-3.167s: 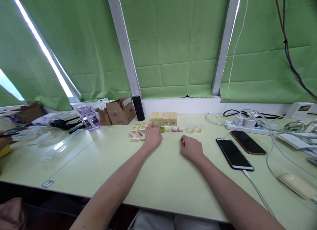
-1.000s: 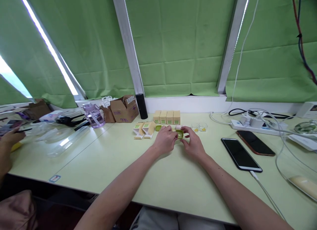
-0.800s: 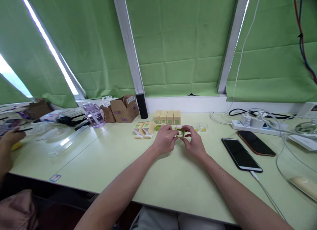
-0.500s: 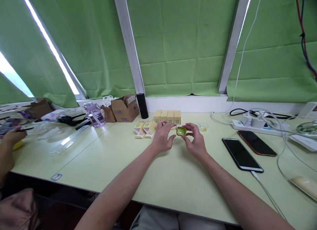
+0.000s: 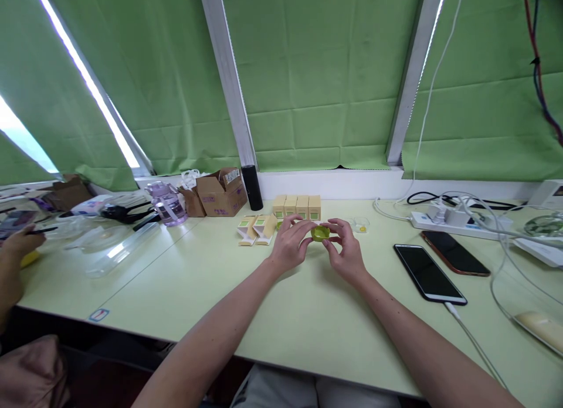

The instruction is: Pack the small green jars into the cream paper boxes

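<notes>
A small green, rounded-square container (image 5: 320,233) is held up between my hands above the table. My right hand (image 5: 347,250) pinches its right side between thumb and fingers. My left hand (image 5: 290,244) closes on its left edge, thumb below and fingertips above. Just left of that hand lie two opened small cardboard boxes (image 5: 256,228) with green labels. Behind my hands stands a row of several closed boxes (image 5: 297,206) of the same sort. A clear dish (image 5: 360,224) with a bit of yellow in it lies beyond my right hand.
To the right are two phones (image 5: 428,273) (image 5: 455,252) and a power strip (image 5: 460,225) with cables. At the back left stand a black cylinder (image 5: 251,188), a cardboard carton (image 5: 222,194) and a purple water bottle (image 5: 166,204). Another person's hand (image 5: 17,244) is at far left.
The green container has tilted in my fingers and moved slightly left. My left hand has shifted a little, and a bit of green now shows behind it.
</notes>
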